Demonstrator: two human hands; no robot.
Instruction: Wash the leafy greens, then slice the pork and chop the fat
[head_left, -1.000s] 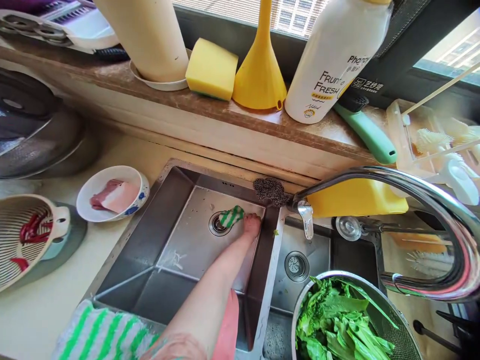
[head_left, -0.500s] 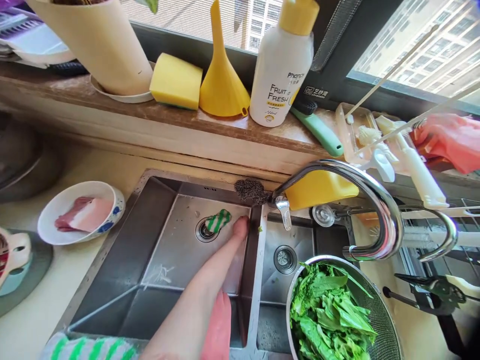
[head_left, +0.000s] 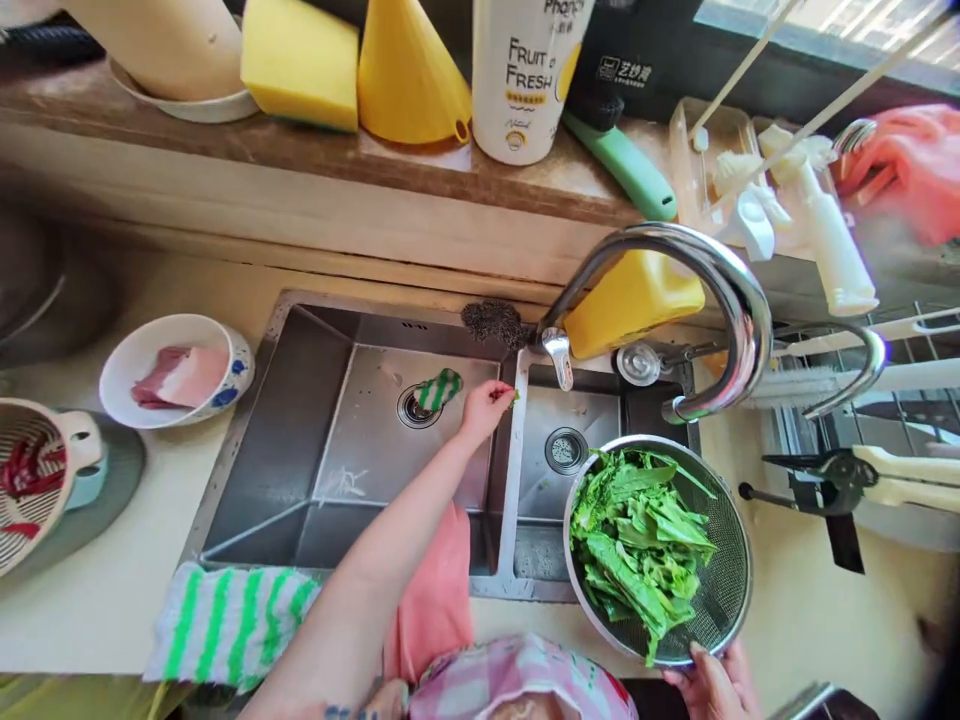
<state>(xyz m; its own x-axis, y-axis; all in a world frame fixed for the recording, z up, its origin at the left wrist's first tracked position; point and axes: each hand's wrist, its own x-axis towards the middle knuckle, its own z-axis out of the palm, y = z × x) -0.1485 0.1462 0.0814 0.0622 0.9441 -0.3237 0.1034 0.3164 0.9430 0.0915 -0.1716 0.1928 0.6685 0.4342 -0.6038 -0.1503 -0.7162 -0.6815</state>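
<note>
— Left hand [head_left: 485, 405], mid-frame: reaching along the forearm into the sink, fingertips pinched narrow on a small green leaf scrap [head_left: 513, 399] right at the divider [head_left: 513, 470] between the two basins.

— And right hand [head_left: 712, 685]?

— Bottom right of frame, fingers curled over the near rim of the metal colander [head_left: 731, 560]. Holding it, hovering over the right basin and the counter edge.

— Inside the colander?

— Heaped with leafy greens [head_left: 637, 540], some hanging over the lower rim.

— Near the left hand?

— Green-and-white striped cloth [head_left: 440, 388] bunched beside the left basin's drain [head_left: 414, 406], just left of the fingers, not touching them. Steel wool scourer [head_left: 493, 321] up on the sink's back edge, above the hand. Curved chrome faucet [head_left: 720, 300] arching right of centre, spout end over the right basin. Second drain [head_left: 565, 450] in the right basin, just left of the colander.

— Left side of frame?

— White bowl with blue pattern holding raw meat slices [head_left: 180, 372] on the counter. Striped strainer bowl with red chillies [head_left: 30, 480] at the far left edge. Green-striped towel [head_left: 229, 620] draped over the sink's front edge, lower left.

— Top?

— Window ledge: yellow sponge [head_left: 300, 62], yellow funnel [head_left: 409, 75], white detergent bottle reading "Fruit Fresh" [head_left: 525, 75], green-handled brush [head_left: 622, 165]. Pink rubber glove [head_left: 911, 165] at upper right.
</note>
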